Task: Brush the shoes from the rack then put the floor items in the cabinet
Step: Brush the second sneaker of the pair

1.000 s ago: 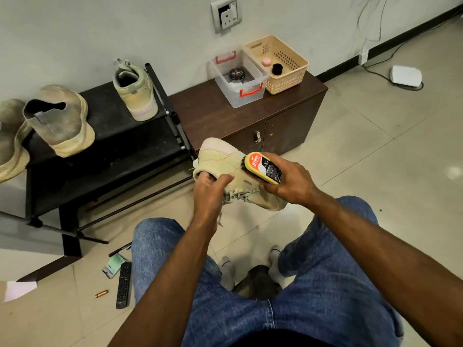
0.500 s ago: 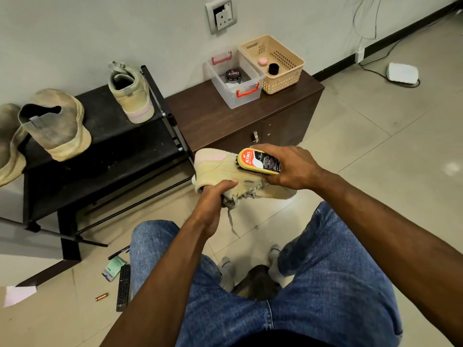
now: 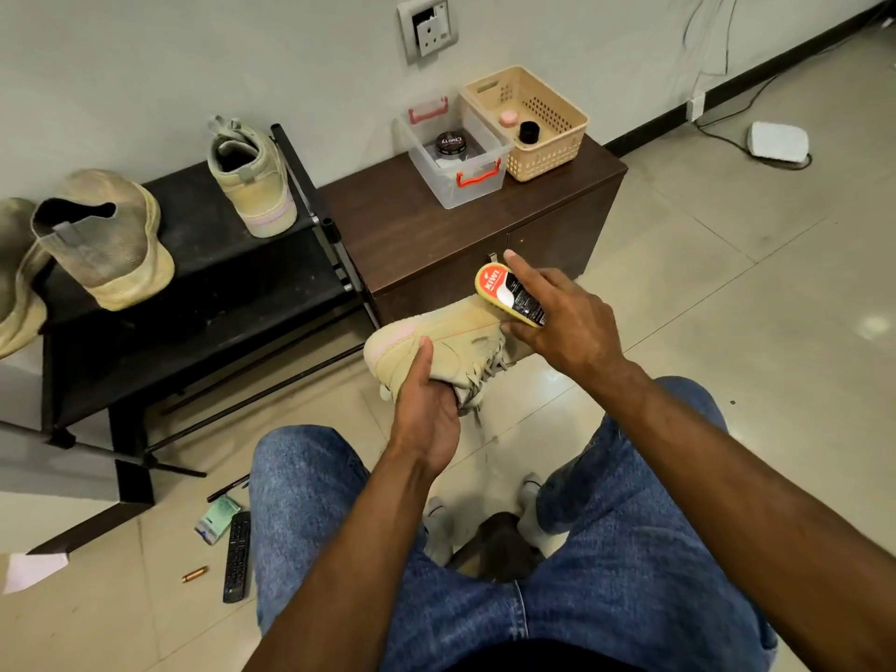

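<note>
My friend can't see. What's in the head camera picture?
A seated person's left hand holds a tan shoe while the right hand grips a yellow shoe brush against it. More shoes sit on a black rack.

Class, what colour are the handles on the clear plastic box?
Red handles, seen best in the head view.

"kiwi" on brush (image 3: 511, 294); tin (image 3: 450, 143) perhaps "cherry".

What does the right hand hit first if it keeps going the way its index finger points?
Likely the dark wooden cabinet front: the right hand, gripping the Kiwi shoe brush, points up-left toward it. Depth is unclear.
</note>
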